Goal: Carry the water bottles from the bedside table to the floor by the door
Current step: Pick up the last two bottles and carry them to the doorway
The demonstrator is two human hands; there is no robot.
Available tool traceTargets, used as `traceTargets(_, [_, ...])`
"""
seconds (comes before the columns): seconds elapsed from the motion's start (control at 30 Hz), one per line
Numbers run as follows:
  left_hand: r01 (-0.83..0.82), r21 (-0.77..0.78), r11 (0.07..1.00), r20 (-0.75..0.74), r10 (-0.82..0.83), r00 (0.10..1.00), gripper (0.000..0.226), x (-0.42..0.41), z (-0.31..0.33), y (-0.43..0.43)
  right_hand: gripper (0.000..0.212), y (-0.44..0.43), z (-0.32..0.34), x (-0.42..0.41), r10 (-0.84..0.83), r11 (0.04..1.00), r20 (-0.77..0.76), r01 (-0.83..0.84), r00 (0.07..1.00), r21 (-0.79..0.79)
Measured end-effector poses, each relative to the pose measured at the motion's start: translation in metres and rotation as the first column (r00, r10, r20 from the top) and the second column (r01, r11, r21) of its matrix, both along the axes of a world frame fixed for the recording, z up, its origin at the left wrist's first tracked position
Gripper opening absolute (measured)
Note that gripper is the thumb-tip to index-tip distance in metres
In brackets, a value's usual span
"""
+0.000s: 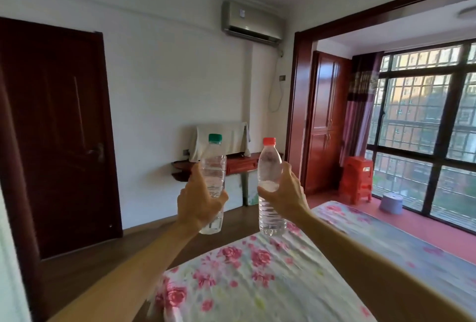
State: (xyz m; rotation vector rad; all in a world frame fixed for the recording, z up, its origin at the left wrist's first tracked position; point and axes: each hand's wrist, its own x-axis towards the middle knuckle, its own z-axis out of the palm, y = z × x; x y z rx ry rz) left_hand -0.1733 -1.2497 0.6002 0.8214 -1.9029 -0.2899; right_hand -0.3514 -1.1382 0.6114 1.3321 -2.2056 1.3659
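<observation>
I hold two clear plastic water bottles upright in front of me, above the foot of the bed. My left hand (199, 204) grips the green-capped bottle (213, 167) around its lower half. My right hand (284, 194) grips the red-capped bottle (269, 164) around its middle. Both bottles hold a little water and stand about a hand's width apart. A dark wooden door (56, 125) stands closed at the left, with brown wooden floor (144, 234) in front of it. The bedside table is out of view.
A bed with a flowered sheet (257, 275) fills the lower middle and right. A red-brown wall console (239, 164) with a covered object stands against the far wall. Red stools (358, 180) and a purple tub (391, 201) sit by the window at right.
</observation>
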Motion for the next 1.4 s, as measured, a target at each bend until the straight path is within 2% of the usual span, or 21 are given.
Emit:
traceTargets(0.33, [-0.036,-0.007,0.999,-0.01,0.036,0.999,0.072,0.058,-0.003,-0.073,0.07,-0.088,0.005,0.051,0.079,0.997,0.037,-0.078,0.996,-0.014])
traceTargets(0.57, [-0.104,0.024,0.994,-0.025,0.104,0.994,0.072,0.093,-0.006,-0.113,0.065,-0.142,0.009,0.08,0.138,0.99,0.031,-0.138,0.99,0.006])
traceTargets(0.83, [-0.193,0.069,0.979,-0.014,0.195,0.981,0.069,0.123,-0.011,-0.163,0.067,-0.217,0.007,0.098,0.3,0.954,0.079,-0.298,0.951,-0.039])
traceTargets(1.4, [-0.357,0.068,0.932,-0.052,0.361,0.931,0.065,0.116,-0.017,-0.328,0.076,-0.409,0.006,0.091,0.374,0.925,0.037,-0.376,0.927,0.059])
